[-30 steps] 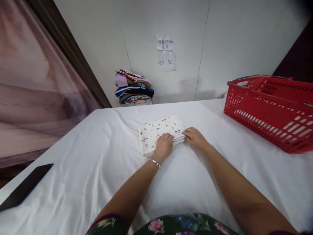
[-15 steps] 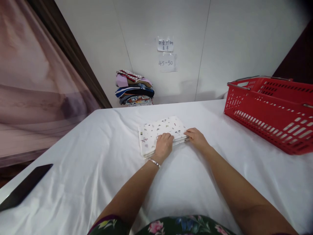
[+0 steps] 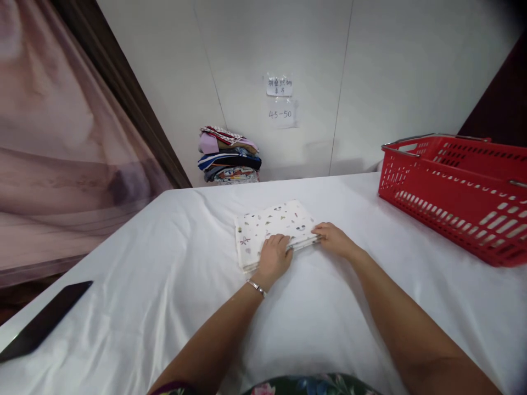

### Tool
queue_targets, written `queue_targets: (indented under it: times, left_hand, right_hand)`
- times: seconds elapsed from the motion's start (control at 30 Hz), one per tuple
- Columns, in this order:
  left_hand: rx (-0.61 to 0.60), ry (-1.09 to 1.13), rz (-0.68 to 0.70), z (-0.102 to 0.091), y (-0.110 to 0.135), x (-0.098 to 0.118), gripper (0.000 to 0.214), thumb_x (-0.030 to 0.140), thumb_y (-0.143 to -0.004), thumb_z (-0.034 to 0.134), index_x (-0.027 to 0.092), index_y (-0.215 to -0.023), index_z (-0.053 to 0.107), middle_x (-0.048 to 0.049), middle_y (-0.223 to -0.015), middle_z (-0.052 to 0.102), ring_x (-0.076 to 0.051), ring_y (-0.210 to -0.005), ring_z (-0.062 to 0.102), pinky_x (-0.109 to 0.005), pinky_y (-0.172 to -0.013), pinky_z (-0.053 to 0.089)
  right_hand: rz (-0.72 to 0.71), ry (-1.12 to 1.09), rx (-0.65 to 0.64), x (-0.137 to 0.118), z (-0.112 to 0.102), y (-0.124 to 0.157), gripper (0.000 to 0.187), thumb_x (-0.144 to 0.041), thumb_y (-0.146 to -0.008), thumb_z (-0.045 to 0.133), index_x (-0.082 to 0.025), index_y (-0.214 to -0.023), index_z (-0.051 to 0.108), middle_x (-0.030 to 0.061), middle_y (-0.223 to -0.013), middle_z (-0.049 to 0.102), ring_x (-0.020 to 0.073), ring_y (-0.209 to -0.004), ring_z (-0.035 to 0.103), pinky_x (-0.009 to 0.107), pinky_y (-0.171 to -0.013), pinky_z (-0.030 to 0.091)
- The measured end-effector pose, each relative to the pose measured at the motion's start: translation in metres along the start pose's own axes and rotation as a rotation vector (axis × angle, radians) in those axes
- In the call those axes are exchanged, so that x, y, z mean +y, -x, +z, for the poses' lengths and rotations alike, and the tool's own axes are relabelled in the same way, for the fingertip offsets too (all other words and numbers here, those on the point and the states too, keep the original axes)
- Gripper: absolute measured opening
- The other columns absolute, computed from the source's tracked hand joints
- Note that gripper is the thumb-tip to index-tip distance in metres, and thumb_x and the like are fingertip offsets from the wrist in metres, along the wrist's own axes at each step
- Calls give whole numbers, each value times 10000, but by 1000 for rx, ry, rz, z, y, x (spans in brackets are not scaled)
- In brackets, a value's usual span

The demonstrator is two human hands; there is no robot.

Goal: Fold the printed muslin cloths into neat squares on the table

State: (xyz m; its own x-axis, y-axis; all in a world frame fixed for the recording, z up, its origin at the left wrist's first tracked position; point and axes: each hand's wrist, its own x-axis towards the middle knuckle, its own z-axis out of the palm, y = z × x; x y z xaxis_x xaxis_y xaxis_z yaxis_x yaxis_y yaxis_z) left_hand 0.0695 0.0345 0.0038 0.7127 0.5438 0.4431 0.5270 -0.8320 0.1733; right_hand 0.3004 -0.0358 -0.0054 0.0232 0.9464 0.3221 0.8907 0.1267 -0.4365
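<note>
A white folded cloth [image 3: 269,222] with small scattered prints lies in several layers on the white-covered table [image 3: 164,307]. My left hand [image 3: 275,257], with a bracelet at the wrist, grips its near edge, fingers on top and thumb by the layers. At the cloth's near right corner, my right hand [image 3: 334,240] pinches the layered edge between thumb and fingers. Parts of the front edge are hidden behind my left hand.
A red plastic basket [image 3: 444,192] with metal handles stands at the right. Against the wall is a stack of folded fabrics [image 3: 229,159], below two paper notes [image 3: 282,112]. A dark flat object [image 3: 45,318] lies at the left edge, near a pink curtain [image 3: 74,148].
Both hands keep their hold on the cloth, and its near edge looks flatter under them. The whole view has shifted slightly, so everything sits a little lower.
</note>
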Motion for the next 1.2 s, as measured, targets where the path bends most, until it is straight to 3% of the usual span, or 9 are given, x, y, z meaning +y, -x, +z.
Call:
queue_targets:
  times: [0.1,0.43,0.67,0.9,1.2]
  left_hand:
    - [1,18,-10,-2,1,-2,268,301,-831,575,190,-1074,556,-68,-1084,573,-234,-1017,492,-377,-835,414]
    - [-43,53,15,4,-6,-4,195,230,-882,511,214,-1057,596,-38,-1161,609,-199,-1100,505,-366,-924,406]
    - [-35,-47,119,6,-3,-7,252,184,-903,445,201,-1124,566,-54,-1159,614,-213,-1106,512,-402,-958,385]
    - [-69,-82,110,1,14,-16,339,106,-894,402,187,-1199,528,-56,-1231,582,-216,-1159,500,-374,-962,408]
    - [-34,-29,1,-24,44,-52,301,317,-874,531,187,-1142,567,-78,-1189,609,-224,-1149,522,-407,-992,412]
  right_hand:
    - [-19,-29,20,-2,-3,1,405,-78,-707,512,-268,-1027,671,25,-1090,630,207,-1003,548,347,-859,461]
    - [-211,19,67,-18,0,-3,274,-181,-808,545,-243,-1045,666,52,-1046,645,213,-980,553,372,-866,439]
    - [-175,35,92,-18,6,-2,245,-141,-815,528,-238,-959,700,47,-961,662,211,-935,555,365,-827,443]
    - [-148,-7,66,-16,10,0,247,-164,-827,516,-256,-966,698,31,-980,664,210,-944,562,370,-830,446]
    - [-93,-50,56,-12,14,2,259,-211,-831,491,-271,-977,697,29,-1016,657,226,-973,562,406,-848,458]
